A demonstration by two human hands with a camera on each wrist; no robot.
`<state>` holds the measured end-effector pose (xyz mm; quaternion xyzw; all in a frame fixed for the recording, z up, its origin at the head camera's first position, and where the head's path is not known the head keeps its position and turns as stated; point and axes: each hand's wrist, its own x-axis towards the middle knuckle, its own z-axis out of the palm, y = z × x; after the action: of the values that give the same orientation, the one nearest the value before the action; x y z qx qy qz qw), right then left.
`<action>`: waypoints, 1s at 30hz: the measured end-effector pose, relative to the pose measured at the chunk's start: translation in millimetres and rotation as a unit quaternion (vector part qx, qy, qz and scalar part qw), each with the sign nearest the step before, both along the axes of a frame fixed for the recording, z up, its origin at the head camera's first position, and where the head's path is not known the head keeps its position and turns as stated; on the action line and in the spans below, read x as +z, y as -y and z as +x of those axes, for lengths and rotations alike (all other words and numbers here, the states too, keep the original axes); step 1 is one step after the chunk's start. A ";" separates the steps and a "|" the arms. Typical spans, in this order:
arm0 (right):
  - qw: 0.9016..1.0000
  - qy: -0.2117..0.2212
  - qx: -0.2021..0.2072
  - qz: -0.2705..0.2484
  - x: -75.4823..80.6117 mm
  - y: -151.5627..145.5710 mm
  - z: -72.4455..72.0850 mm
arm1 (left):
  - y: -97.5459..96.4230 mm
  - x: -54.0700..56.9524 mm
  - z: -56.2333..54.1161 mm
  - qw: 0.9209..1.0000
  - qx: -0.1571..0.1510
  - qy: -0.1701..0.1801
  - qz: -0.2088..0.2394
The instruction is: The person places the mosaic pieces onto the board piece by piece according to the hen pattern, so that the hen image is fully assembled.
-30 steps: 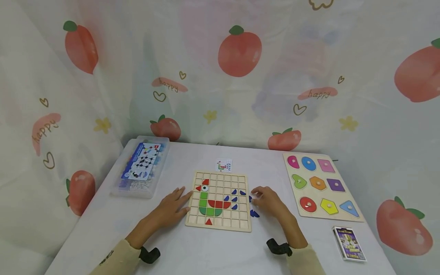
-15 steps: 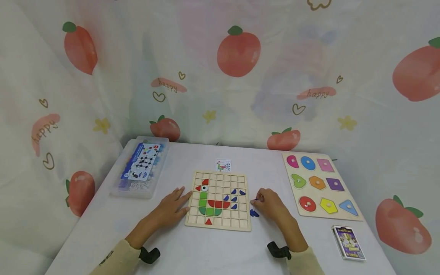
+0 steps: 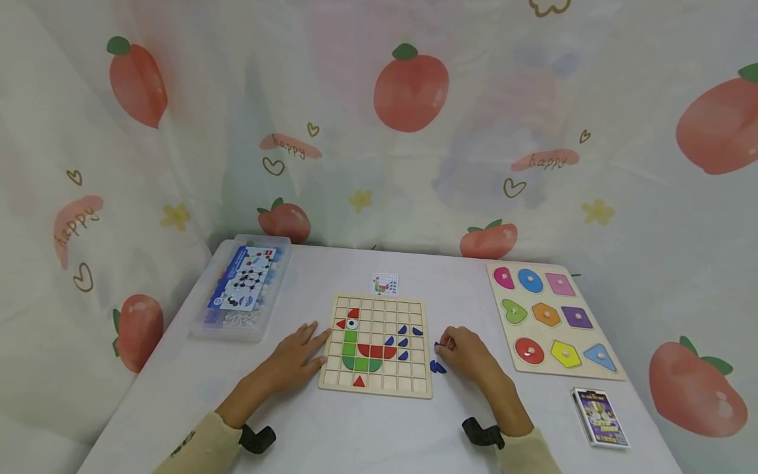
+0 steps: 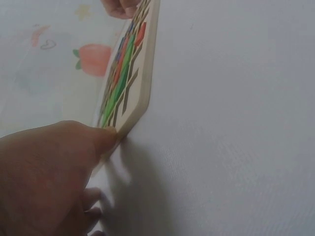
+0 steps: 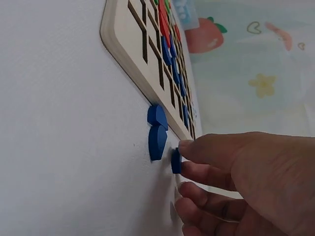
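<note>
A square wooden grid board (image 3: 408, 387) lies on the table with red, green and blue pieces set in it, forming a bird-like picture. My left hand (image 3: 294, 359) rests flat at the board's left side, fingers spread; in the left wrist view its thumb (image 4: 104, 140) touches the board's edge. Off the right edge, my right hand (image 3: 468, 354) pinches a small blue leaf-shaped piece (image 5: 176, 161) between thumb and index finger, just above or on the cloth. Two more blue pieces (image 5: 157, 142) lie touching each other beside the board. A small picture card (image 3: 385, 284) lies behind it.
A clear plastic case (image 3: 245, 283) with a blue-and-white label stands at the left. On the right lie a knobbed shape-puzzle board (image 3: 537, 334) and a boxed card deck (image 3: 601, 419). A fruit-print curtain (image 3: 414, 184) hangs behind the white table.
My right hand's fingertips have closed on a loose blue piece beside the board, and the hand has shifted slightly to the right. My left hand has stayed put.
</note>
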<state>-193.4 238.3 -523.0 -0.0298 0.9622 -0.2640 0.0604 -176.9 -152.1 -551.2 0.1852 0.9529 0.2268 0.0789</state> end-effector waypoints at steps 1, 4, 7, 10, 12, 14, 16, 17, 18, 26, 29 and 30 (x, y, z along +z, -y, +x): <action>1.000 0.001 -0.003 0.000 0.5 0.5 0.5 | -0.1 0.6 0.1 1.000 0.000 0.000 0.000; 1.000 -0.002 -0.004 0.003 1.1 2.1 1.7 | -0.5 1.3 0.4 1.000 0.001 0.000 0.002; 1.000 -0.009 -0.011 0.001 0.8 4.4 2.6 | -0.5 0.1 0.6 1.000 0.003 -0.001 0.002; 1.000 -0.022 -0.022 -0.004 1.5 8.0 3.3 | -0.1 -2.2 -0.4 1.000 0.002 -0.002 0.002; 0.999 -0.030 -0.030 -0.009 3.9 12.6 2.8 | 0.3 -2.8 -0.9 1.000 0.001 -0.003 0.001; 0.999 -0.033 -0.036 -0.014 5.0 19.3 1.7 | 0.6 -3.1 -1.4 1.000 0.001 -0.002 0.000; 0.998 -0.034 -0.041 -0.022 5.3 27.8 0.6 | 0.5 -2.5 -1.0 1.000 0.002 0.000 0.000; 0.998 -0.033 -0.041 -0.024 4.8 32.3 0.1 | 0.5 -2.1 -0.5 1.000 0.003 -0.001 0.002; 0.998 -0.033 -0.040 -0.027 3.7 36.6 0.0 | 0.3 -2.2 -0.2 1.000 0.003 -0.001 0.000; 0.999 -0.027 -0.031 -0.028 0.9 51.4 3.2 | -0.7 -1.9 0.4 1.000 0.001 -0.002 -0.002; 0.999 -0.024 -0.024 -0.020 3.4 52.1 4.4 | -0.4 -0.8 0.8 1.000 0.002 -0.005 -0.003; 0.999 -0.023 -0.020 -0.016 4.3 52.2 4.6 | -0.2 -0.6 0.9 1.000 0.002 -0.005 -0.004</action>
<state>-188.8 186.2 -518.7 -0.0172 0.9592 -0.2802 0.0329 -176.0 -151.9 -551.7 0.1845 0.9545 0.2220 0.0746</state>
